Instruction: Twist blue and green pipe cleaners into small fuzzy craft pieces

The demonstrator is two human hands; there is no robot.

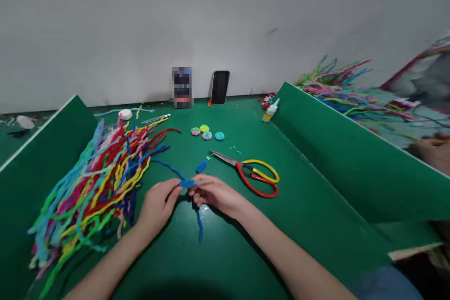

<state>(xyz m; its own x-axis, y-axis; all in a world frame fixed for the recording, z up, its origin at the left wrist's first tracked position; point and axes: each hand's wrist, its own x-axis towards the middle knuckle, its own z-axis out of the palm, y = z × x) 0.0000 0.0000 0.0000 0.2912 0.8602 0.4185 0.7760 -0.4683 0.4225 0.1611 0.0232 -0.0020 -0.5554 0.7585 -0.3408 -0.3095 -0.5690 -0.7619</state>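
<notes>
Between both hands, in the middle of the table, is a short folded piece of blue pipe cleaner [186, 183]. My left hand [161, 201] pinches its left end with thumb and forefinger. My right hand [218, 194] is closed at its right end, fingers curled. A narrow greyish strip lies along the right forefinger; I cannot make out what it is. Blue strands [200, 227] trail below and to the left of the hands. Just beyond them lies another small folded blue piece [201, 167]. Scissors [242, 168] with red and yellow handles rest to the right, blades parted.
A heap of multicoloured pipe cleaners [101, 173] covers the left side. Several small fuzzy discs [207, 135] lie farther back, near a phone [220, 87] against the wall. A glue bottle [270, 110] stands by the green right-hand partition [337, 140]. Another person's hand [432, 154] shows beyond it.
</notes>
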